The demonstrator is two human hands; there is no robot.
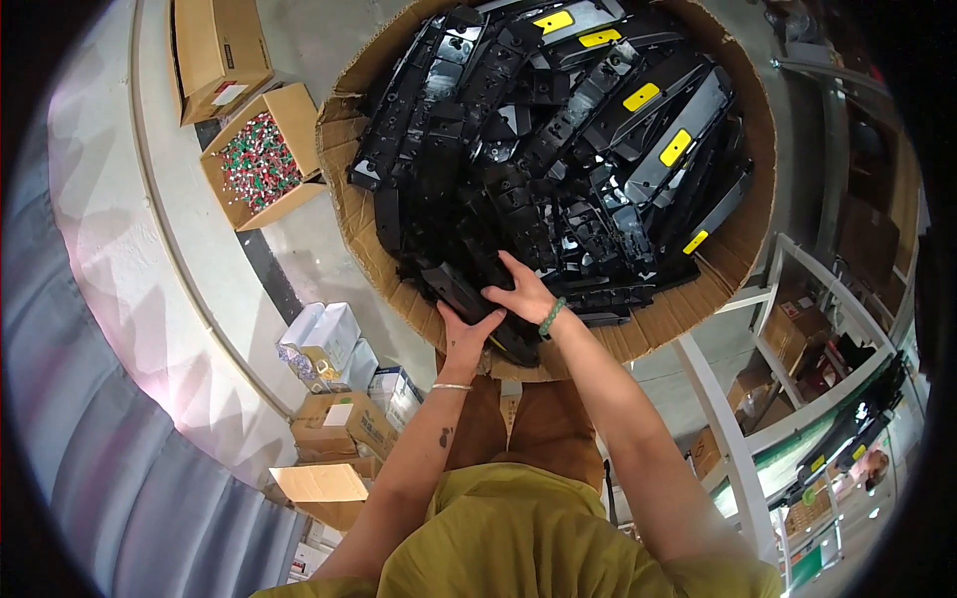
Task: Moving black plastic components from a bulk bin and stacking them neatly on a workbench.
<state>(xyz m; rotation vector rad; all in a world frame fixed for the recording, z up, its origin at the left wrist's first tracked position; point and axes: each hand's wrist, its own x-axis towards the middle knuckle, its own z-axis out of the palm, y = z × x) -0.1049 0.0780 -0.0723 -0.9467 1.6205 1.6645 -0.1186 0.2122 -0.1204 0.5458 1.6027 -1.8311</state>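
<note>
Near the front wall of a large cardboard box (356, 214), both of my hands are on a long black plastic part (461, 292). My left hand (469, 337) grips it from the near side, thumb toward the right. Across from it, my right hand (523, 292) curls around the same part, with thumb and fingers closed. Other black plastic parts (518, 214) fill the box in a jumbled heap, several with yellow labels (675, 149). The far end of the held part merges with the dark heap, so its full shape is hidden.
Left of the big box stands an open carton (261, 164) of small red, green and white pieces, with another carton (224, 55) behind it. Closer in are stacked cartons (344, 424). A white metal frame (723, 429) and shelves are at the right; a person (874, 468) is farther off.
</note>
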